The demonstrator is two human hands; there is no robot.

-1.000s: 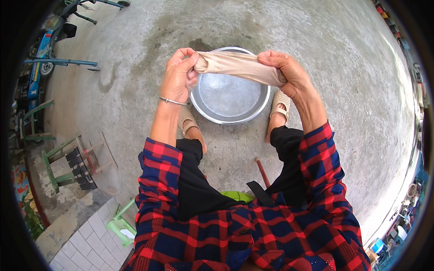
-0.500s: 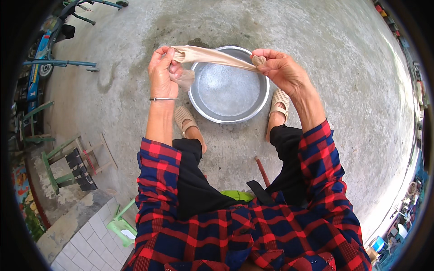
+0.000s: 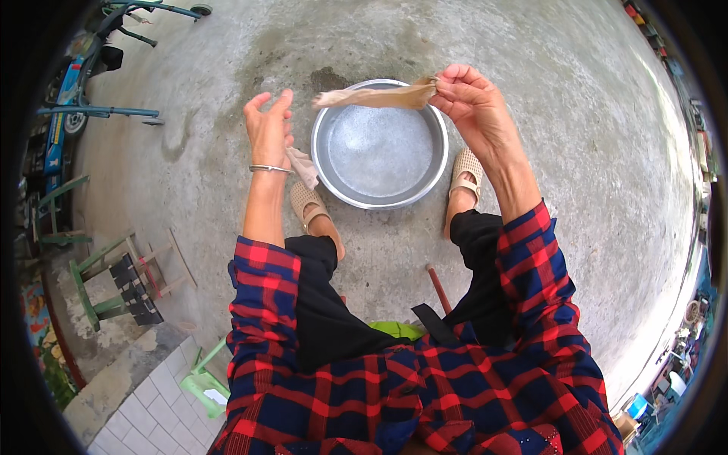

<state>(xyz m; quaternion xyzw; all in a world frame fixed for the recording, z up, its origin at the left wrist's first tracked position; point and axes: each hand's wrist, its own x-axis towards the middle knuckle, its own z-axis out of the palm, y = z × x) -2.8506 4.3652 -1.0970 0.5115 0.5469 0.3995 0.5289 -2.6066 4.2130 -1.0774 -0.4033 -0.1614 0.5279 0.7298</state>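
A thin beige sock [image 3: 371,97] stretches sideways in the air above a round metal basin [image 3: 381,201]. My right hand [image 3: 474,95] pinches one end of it between thumb and fingers. Its other end is loose, pointing at my left hand [image 3: 267,130], a short gap away. The left thumb and forefinger are spread. A second, paler beige sock [image 3: 302,165] hangs below the left hand's lower fingers, which are curled against the palm. How those fingers grip it is mostly hidden. Clear liquid seems to lie in the basin, between my feet.
A small wooden stool frame [image 3: 114,277] and a green plastic chair [image 3: 205,387] stand at left. Farther up that side is a wheeled metal frame [image 3: 98,110]. A reddish stick [image 3: 438,288] lies between my legs. Assorted items line the right edge. The concrete floor [image 3: 591,152] has damp patches.
My left hand has let go of the stretched sock's end, its thumb and forefinger opening. My right hand has risen slightly with that sock. The second sock now hangs lower from the left hand.
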